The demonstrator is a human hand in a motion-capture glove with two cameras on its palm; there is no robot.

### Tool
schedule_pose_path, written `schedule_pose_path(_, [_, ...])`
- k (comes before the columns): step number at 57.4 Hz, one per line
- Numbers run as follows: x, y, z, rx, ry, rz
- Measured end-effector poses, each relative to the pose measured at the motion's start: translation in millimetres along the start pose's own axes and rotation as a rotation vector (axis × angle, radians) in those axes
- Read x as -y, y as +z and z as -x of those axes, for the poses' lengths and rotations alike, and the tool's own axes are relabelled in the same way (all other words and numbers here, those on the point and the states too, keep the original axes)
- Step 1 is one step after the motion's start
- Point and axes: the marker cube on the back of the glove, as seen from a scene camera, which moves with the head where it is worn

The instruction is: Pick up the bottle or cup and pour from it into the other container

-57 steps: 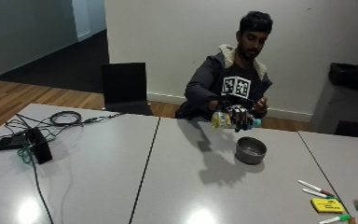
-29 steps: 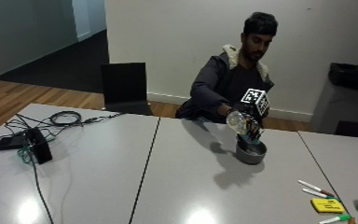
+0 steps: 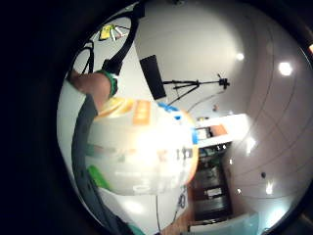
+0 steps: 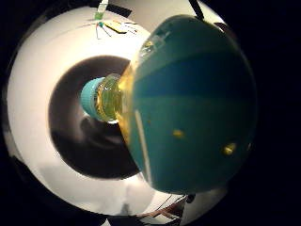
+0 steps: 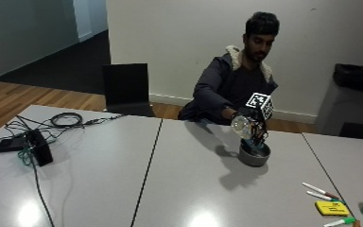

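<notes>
From my remote seat, nearest to the camera are the markers [image 5: 320, 190] and a yellow pad [image 5: 331, 207] lying on the grey counter [image 5: 187, 189] down at about 4 o'clock from the bowl. A bit further in sits the dark round bowl [image 5: 254, 153], standing upright on the counter. Right above it my gloved right hand [image 5: 255, 126] has its fingers wrapped around the bottle [image 5: 242, 125], which is tipped neck-down toward the bowl. In the thumb side palm view the bottle's teal cap [image 4: 89, 98] hangs over the dark inside of the bowl [image 4: 75, 141], and yellowish liquid sits in the neck. Can't tell if the cap is actually off or if anything is coming out. The little finger side palm view is mostly filled with the bottle's label, so it's close against the palm.

Off at 9 o'clock from the bowl, well apart, there's a black box [image 5: 38, 147] with a tangle of cables [image 5: 62, 120]. Farther back at 11 o'clock a black chair [image 5: 127, 90] stands behind the counter, and the person sits at 12 o'clock.
</notes>
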Motion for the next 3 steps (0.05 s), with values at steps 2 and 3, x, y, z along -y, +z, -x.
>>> schedule_pose_path(2, [4.0,5.9,-8.6,-0.001,-0.034,-0.029])
schedule_pose_path(3, [4.5,6.5,-9.5,-0.001,-0.036,-0.031])
